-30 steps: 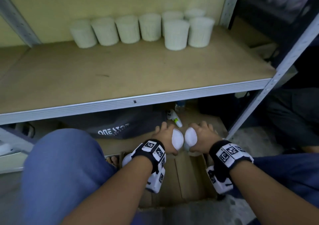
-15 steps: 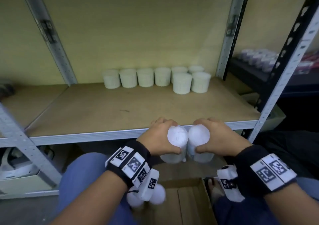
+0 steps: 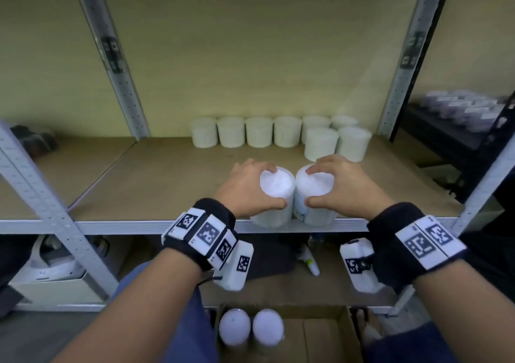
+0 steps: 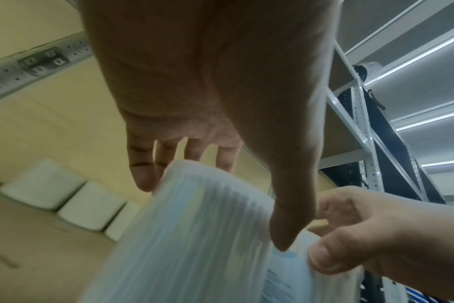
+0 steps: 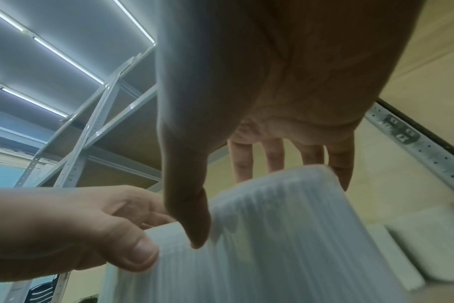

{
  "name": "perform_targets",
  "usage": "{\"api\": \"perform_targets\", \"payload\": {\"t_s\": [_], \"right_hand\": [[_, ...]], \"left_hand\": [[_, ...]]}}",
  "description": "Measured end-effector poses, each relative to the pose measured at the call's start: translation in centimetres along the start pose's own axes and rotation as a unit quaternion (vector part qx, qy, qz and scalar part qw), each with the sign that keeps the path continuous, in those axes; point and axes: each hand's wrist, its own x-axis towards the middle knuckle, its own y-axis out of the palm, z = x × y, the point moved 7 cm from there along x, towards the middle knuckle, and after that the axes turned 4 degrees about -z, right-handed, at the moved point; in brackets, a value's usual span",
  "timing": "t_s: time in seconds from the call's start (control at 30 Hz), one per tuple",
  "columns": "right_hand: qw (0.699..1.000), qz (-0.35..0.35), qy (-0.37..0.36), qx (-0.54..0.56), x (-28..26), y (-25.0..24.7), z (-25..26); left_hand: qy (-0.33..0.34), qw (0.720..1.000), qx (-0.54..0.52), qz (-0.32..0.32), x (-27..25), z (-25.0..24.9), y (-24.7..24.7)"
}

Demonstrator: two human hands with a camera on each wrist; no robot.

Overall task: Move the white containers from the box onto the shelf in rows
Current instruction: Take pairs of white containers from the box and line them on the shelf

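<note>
My left hand (image 3: 250,188) grips one ribbed white container (image 3: 276,195) from above, thumb near, fingers far. My right hand (image 3: 338,185) holds a second white container (image 3: 313,195) the same way. The two containers touch side by side over the front edge of the wooden shelf (image 3: 167,184). In the left wrist view that hand's container (image 4: 194,235) fills the lower frame; in the right wrist view, the right hand's container (image 5: 272,235) does. Several white containers (image 3: 259,131) line the shelf's back, two more (image 3: 334,142) in front at the right. The cardboard box (image 3: 320,337) below holds two containers (image 3: 250,330).
Grey metal uprights (image 3: 108,56) (image 3: 404,56) frame the shelf bay, and a front post (image 3: 47,209) stands at the left. A small white bottle (image 3: 310,259) and dark bag lie on the lower level. A dark rack (image 3: 468,117) with pale packages stands to the right.
Both hands lifted their containers out of the box, up past the shelf's front rail and forward over its edge. The head view tilted up.
</note>
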Motion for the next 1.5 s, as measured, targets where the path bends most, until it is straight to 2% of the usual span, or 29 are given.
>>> {"api": "perform_targets", "payload": {"t_s": [0.27,0.5,0.67,0.93,1.07,1.5], "right_hand": [[1.0,0.03,-0.002,0.009,3.8,3.9,0.2],[0.999,0.034,0.005,0.004,4.7,5.6,-0.7],[0.999,0.038,-0.007,-0.009,3.8,5.1,-0.5],[0.999,0.037,-0.016,-0.034,1.8,2.4,0.2],[0.998,0.05,-0.012,-0.039,1.3,2.2,0.4],[0.998,0.028,-0.027,-0.046,1.9,2.4,0.5]], "left_hand": [[-0.053,0.998,-0.006,0.016,2.2,3.6,1.1],[-0.046,0.999,-0.004,0.024,2.6,4.2,1.6],[-0.032,0.999,0.017,0.039,2.0,3.7,1.4],[0.026,0.999,0.006,-0.022,0.3,1.7,-0.3],[0.025,0.999,0.018,-0.014,-0.1,1.6,0.1],[0.032,0.999,0.019,-0.031,0.9,2.4,0.6]]}}
